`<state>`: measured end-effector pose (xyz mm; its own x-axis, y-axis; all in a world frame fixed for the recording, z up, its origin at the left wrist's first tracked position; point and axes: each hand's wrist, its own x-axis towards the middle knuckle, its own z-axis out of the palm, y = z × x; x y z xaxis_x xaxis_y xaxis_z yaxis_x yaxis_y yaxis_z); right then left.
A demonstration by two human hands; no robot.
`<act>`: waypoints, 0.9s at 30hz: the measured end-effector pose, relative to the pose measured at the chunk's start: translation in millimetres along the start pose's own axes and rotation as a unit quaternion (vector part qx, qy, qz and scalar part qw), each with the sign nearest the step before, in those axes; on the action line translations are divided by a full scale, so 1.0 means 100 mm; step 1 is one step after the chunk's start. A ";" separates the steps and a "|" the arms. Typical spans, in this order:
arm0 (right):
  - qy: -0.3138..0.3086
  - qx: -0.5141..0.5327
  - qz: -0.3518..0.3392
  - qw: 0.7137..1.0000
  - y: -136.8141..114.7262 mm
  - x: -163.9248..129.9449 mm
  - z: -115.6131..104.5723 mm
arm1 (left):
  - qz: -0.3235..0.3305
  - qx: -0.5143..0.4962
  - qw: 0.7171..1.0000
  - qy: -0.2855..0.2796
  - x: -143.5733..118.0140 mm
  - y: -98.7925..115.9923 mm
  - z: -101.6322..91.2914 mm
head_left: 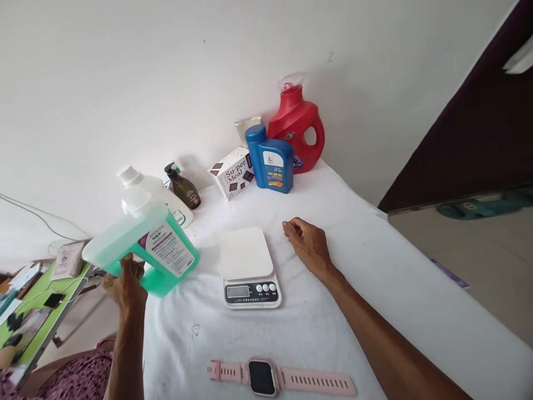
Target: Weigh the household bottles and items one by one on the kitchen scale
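Observation:
My left hand grips the handle of a large clear jug of green liquid, held tilted in the air above the table's left edge. A white digital kitchen scale sits in the middle of the white-covered table, its platform bare. To the right of the scale, my right hand rests on the cloth with fingers curled and nothing in it.
Along the wall stand a white jug, a small dark bottle, a "Super Meal" box, a blue bottle and a red detergent jug. A pink smartwatch lies near the front edge. A green cluttered surface is at left.

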<state>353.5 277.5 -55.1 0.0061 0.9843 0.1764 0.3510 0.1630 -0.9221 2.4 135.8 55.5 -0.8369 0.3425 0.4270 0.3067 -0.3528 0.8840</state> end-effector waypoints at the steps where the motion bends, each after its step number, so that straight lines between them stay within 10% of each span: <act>1: 0.001 -0.003 -0.001 1.000 0.00 0.00 0.00 | 0.007 0.003 1.000 -0.008 -0.04 0.07 -0.01; 10: 0.008 -0.010 -0.002 1.000 0.02 0.02 0.02 | 0.019 -0.021 0.995 -0.096 -0.39 0.65 0.53; 18: 0.004 0.008 0.008 1.000 -0.03 0.01 0.00 | -0.053 -0.054 0.981 -0.177 -0.71 0.48 1.04; 27: 0.006 0.007 0.002 1.000 -0.04 0.00 -0.02 | -0.051 -0.050 0.974 -0.217 -0.78 0.30 1.16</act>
<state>353.8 276.4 -50.6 0.0194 0.9840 0.1770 0.3370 0.1602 -0.9278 130.0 199.7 70.7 -0.5833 0.7083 0.3975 0.1677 -0.3738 0.9122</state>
